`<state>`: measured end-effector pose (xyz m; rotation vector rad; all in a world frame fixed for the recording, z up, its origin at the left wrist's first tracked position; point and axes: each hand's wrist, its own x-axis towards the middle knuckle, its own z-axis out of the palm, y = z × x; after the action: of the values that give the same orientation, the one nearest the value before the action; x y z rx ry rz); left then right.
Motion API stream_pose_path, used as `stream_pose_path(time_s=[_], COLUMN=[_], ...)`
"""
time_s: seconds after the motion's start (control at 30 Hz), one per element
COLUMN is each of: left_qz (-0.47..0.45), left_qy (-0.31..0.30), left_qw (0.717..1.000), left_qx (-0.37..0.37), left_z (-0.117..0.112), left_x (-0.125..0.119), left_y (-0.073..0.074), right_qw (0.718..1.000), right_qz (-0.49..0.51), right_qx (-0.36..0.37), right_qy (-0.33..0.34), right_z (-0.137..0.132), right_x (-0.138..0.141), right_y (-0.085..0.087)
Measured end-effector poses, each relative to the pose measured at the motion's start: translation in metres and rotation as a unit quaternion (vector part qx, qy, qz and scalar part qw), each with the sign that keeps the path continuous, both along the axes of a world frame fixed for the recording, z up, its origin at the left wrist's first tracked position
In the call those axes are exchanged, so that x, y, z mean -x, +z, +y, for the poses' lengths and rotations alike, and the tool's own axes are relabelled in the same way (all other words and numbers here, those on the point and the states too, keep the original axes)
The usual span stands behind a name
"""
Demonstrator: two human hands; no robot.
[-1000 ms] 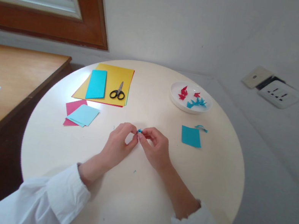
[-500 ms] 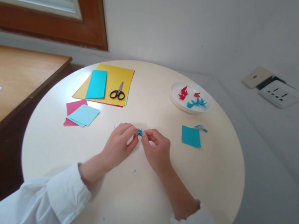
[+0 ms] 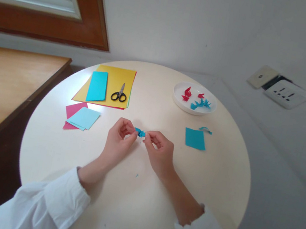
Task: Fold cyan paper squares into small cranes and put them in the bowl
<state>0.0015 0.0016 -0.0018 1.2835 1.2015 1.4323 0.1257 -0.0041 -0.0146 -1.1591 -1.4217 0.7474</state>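
A small folded blue paper crane (image 3: 140, 132) is held between my two hands over the middle of the white round table (image 3: 136, 206). My left hand (image 3: 120, 137) pinches its left end between thumb and fingers. On the other side, my right hand (image 3: 159, 149) grips the right end with thumb and forefinger. The fingertips cover part of the folds. To the right lie a square of blue paper (image 3: 195, 139) and a thin curled blue strip (image 3: 206, 130).
A white dish (image 3: 177, 102) at the back right holds several red and blue folded paper pieces. Black-handled scissors (image 3: 119, 94) and a blue paper rectangle (image 3: 98, 86) rest on yellow sheets (image 3: 115, 74). Pale blue squares (image 3: 87, 118) overlap pink paper (image 3: 75, 110) at left.
My left hand has turned and its fingers have shifted, so more of the blue crane shows. My right hand keeps its pinch almost in place. The view has shifted slightly.
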Motion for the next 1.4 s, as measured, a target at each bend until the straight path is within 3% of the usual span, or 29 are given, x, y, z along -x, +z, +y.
stream_pose_path(time_s=[0.1,0.2,0.3,0.47,0.83,1.13,1.4], left_qz=[0.021,0.037,-0.006,-0.105,-0.035,-0.204,-0.258], left_qy=[-0.008,-0.011,-0.006,-0.006,-0.007,-0.057,-0.079], left_qw=[0.999,0.998,0.997,0.989,0.994,0.962,0.943], left_qx=[0.033,0.058,0.074,0.103,0.099,0.171,0.195], left_z=[0.0,0.0,0.001,0.001,-0.002,0.002,0.003], left_x=[0.001,0.001,0.001,0.0,-0.002,-0.001,0.001], left_y=[0.002,0.002,0.001,-0.002,0.003,0.0,0.0], right_qw=[0.998,0.999,0.999,0.976,0.985,0.96,0.934], right_qz=[-0.051,-0.038,0.051,0.2,0.138,0.226,0.292], right_qx=[-0.035,-0.032,0.013,0.088,0.106,0.162,0.199], right_qy=[0.004,0.008,0.006,0.0,0.011,0.04,0.049], right_z=[-0.002,-0.002,0.001,0.005,0.006,0.008,0.007], right_x=[-0.001,-0.001,0.001,0.005,0.005,0.003,0.003], right_y=[0.002,0.0,-0.003,-0.003,-0.008,-0.001,0.002])
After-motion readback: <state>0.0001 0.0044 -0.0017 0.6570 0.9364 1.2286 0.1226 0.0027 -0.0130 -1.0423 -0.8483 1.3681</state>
